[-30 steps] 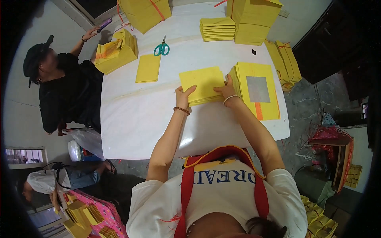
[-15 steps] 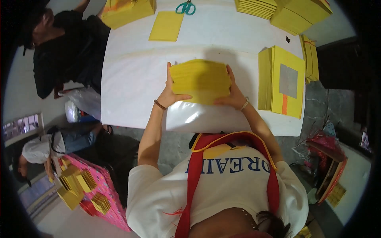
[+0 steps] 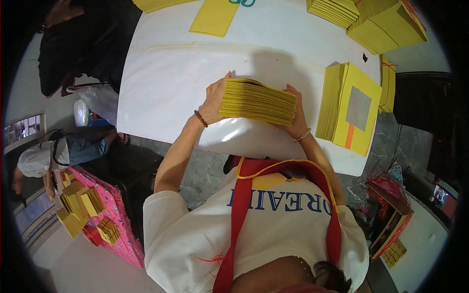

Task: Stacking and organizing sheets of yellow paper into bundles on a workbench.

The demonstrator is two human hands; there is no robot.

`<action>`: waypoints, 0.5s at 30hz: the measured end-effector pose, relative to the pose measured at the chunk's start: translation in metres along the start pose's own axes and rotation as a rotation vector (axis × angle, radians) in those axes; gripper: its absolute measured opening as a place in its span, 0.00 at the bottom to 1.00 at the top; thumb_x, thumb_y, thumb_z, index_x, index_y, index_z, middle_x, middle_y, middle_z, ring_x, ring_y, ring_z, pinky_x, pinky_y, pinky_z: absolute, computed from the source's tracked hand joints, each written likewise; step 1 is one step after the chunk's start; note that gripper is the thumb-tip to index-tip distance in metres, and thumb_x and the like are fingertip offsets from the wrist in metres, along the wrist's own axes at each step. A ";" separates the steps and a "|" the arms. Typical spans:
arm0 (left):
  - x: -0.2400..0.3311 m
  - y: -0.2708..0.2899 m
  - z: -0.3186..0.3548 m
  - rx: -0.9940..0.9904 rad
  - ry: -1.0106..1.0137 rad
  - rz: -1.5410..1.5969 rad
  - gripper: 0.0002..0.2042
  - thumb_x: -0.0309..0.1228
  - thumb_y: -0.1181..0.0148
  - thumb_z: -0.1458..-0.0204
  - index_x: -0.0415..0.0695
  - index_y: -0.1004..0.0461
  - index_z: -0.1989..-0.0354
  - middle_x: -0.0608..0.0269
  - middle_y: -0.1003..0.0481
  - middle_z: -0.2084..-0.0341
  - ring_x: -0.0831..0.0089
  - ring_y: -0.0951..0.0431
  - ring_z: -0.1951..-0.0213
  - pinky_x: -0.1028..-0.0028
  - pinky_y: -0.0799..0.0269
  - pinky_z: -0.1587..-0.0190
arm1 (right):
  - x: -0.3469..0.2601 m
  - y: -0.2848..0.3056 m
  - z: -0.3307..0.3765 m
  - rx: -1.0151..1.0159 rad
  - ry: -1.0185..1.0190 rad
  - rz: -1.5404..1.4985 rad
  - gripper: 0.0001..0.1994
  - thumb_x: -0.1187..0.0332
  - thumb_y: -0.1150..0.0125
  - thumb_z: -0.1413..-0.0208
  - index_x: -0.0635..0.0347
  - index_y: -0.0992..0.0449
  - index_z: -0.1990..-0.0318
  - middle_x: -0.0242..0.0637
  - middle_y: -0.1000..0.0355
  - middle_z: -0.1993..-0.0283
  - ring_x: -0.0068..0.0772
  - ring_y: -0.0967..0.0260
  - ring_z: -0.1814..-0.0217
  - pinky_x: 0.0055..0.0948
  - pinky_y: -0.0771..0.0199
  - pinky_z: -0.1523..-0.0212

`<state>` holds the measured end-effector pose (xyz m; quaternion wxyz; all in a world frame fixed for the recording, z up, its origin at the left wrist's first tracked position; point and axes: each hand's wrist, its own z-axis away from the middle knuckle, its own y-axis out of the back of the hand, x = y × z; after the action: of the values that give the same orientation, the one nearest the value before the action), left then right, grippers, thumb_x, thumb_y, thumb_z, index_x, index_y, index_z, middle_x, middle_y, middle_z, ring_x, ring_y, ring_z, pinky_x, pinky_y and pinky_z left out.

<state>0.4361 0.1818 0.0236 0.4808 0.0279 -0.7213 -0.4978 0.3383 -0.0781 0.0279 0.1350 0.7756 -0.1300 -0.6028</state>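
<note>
A thick stack of yellow paper (image 3: 258, 101) is held between my two hands above the white-covered table (image 3: 166, 93), with its layered edges facing me. My left hand (image 3: 213, 103) is closed on the stack's left end. The right hand (image 3: 298, 121) grips the opposite end, its fingers partly hidden behind the paper. To the right of my hands stands another yellow stack (image 3: 330, 102), whose face carries a grey square and an orange strip.
At the far edge lie a flat yellow sheet (image 3: 214, 17) and teal-handled scissors (image 3: 243, 2). More yellow stacks (image 3: 333, 12) fill the far right corner. A person in black (image 3: 80, 46) is at the left; another person (image 3: 39, 158) stands by a pink-covered table (image 3: 115, 210).
The stack has tilted, so its layered edges now show sharply and its right end sits lower. My right thumb has moved out of sight. The whole view has shifted slightly.
</note>
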 end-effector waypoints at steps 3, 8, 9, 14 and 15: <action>0.009 0.011 0.002 0.081 -0.007 0.487 0.60 0.52 0.30 0.67 0.46 0.71 0.33 0.48 0.51 0.38 0.57 0.48 0.37 0.55 0.54 0.37 | -0.005 0.003 0.001 0.008 -0.295 -0.500 0.37 0.68 0.29 0.62 0.60 0.42 0.42 0.38 0.38 0.46 0.34 0.39 0.44 0.33 0.35 0.45; 0.040 -0.002 -0.002 0.276 -0.055 1.677 0.58 0.42 0.30 0.62 0.64 0.77 0.33 0.53 0.58 0.35 0.61 0.52 0.35 0.59 0.57 0.35 | -0.012 0.005 -0.004 0.132 -0.550 -1.057 0.29 0.70 0.36 0.55 0.59 0.38 0.44 0.33 0.34 0.47 0.33 0.37 0.44 0.35 0.33 0.45; 0.048 -0.011 -0.007 0.297 -0.001 1.747 0.58 0.39 0.30 0.61 0.67 0.78 0.34 0.53 0.59 0.34 0.61 0.53 0.34 0.60 0.56 0.35 | -0.013 0.001 -0.006 0.154 -0.555 -1.098 0.28 0.72 0.37 0.55 0.59 0.38 0.44 0.33 0.35 0.47 0.32 0.37 0.44 0.34 0.33 0.45; 0.074 -0.017 -0.022 0.427 0.095 1.283 0.53 0.20 0.38 0.64 0.50 0.72 0.33 0.54 0.46 0.41 0.64 0.43 0.39 0.66 0.45 0.39 | -0.012 -0.018 -0.003 0.154 -0.547 -1.103 0.31 0.75 0.38 0.55 0.58 0.40 0.41 0.33 0.37 0.44 0.32 0.39 0.42 0.32 0.36 0.44; 0.077 -0.013 -0.023 0.443 0.097 1.234 0.53 0.19 0.37 0.64 0.48 0.71 0.33 0.54 0.44 0.43 0.64 0.42 0.40 0.66 0.44 0.40 | -0.013 -0.016 0.002 0.117 -0.554 -0.982 0.34 0.73 0.36 0.56 0.57 0.43 0.39 0.35 0.39 0.42 0.33 0.42 0.40 0.33 0.38 0.42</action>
<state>0.4054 0.1196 0.0666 0.6929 -0.2702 -0.6677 0.0313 0.3334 -0.0584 0.0327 -0.2433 0.5641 0.1822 -0.7677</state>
